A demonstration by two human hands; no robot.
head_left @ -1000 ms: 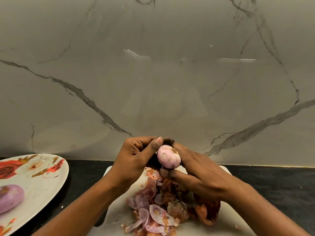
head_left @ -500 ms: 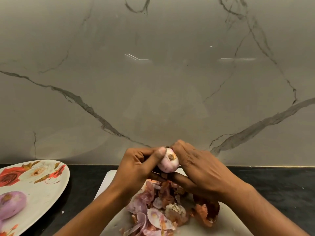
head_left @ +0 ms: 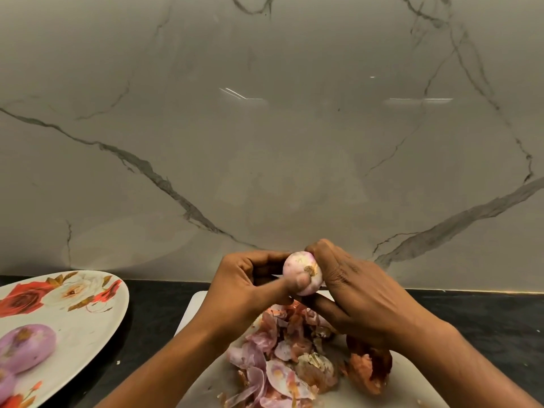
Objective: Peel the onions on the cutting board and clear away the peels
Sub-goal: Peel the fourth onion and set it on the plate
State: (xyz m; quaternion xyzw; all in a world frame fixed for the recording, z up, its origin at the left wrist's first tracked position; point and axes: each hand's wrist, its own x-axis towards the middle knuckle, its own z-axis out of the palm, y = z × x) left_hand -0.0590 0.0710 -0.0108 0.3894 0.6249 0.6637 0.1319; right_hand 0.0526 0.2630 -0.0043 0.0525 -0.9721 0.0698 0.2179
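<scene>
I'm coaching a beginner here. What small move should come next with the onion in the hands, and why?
Probably flick off the brown root stub with the left thumb. The left hand and right hand both grip the onion above the peels. Its surface looks pale and bare, and that stub beside the thumb seems the only scrap left on it.

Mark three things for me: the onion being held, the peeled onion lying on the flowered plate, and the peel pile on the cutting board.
held onion (head_left: 295, 264), head view, pale skin left of its root end.
plated onion (head_left: 26, 347), head view, middle of its purple side.
peel pile (head_left: 283, 377), head view, pale curved peel near the centre.
</scene>
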